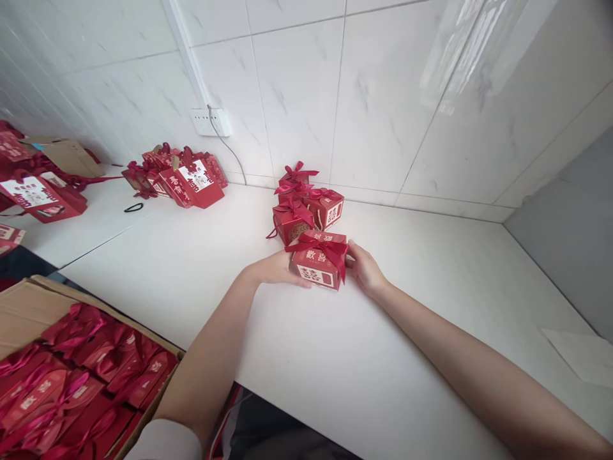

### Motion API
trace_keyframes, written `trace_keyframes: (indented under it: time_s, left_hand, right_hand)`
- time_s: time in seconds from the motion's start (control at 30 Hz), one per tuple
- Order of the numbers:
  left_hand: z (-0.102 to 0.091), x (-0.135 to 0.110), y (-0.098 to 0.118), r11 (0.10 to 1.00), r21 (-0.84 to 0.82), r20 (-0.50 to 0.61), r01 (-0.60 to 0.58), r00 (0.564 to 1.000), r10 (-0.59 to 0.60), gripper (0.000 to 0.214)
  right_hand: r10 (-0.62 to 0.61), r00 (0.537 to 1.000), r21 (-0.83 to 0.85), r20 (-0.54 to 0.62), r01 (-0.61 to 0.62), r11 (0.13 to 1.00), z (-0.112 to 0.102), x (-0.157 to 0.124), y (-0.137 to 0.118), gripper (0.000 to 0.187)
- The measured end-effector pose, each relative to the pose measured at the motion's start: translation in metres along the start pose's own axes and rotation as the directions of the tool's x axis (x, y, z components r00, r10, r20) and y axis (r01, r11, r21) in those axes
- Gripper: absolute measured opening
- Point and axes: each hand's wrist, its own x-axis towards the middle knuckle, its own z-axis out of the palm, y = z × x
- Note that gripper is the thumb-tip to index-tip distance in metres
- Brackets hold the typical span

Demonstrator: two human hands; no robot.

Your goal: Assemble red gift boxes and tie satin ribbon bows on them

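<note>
Head view showed a red box (326, 263) right between the two hands, over the white table (306, 348). Its side with the white label faced back toward the person, turned a little to one side. The long way of the box went across, from hand to hand, and its red bow (322, 246) was on top. The left hand (278, 267) was part open and held the left side, with its thumb low by the front. The right hand (366, 268) was bent, with its fingers on the right side. I could not tell if the box's bottom sat on the table. More red boxes (326, 209) with bows stood just past the hands. A big brown carton (36, 291) full of red boxes was left of the left hand, closer to the person.
</note>
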Motion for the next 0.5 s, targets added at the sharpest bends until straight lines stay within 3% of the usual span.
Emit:
trace_keyframes:
  time_s: [0.13,0.3,0.4,0.5]
  left_hand:
    - [0.018,0.016,-0.011,0.967,-0.255,-0.151,0.023,0.987,-0.063,0.06]
    - [0.027,0.028,-0.011,0.91,-0.411,-0.403,-0.046,0.905,-0.136,0.063]
    - [0.032,0.034,-0.011,0.9,-0.435,-0.467,-0.027,0.862,-0.2,0.066]
    - [0.034,0.039,-0.02,0.877,-0.478,-0.499,-0.054,0.838,-0.221,0.069]
  right_hand:
    - [0.008,0.999,0.005,0.038,-0.008,1.0,0.001,-0.004,-0.002,0.043]
    - [-0.043,0.971,0.021,0.234,0.039,0.999,0.007,-0.014,-0.003,0.055]
    - [-0.091,0.952,-0.044,0.292,0.108,0.993,0.007,-0.016,-0.001,0.072]
    - [-0.078,0.947,-0.074,0.312,0.106,0.992,0.005,-0.015,0.0,0.076]
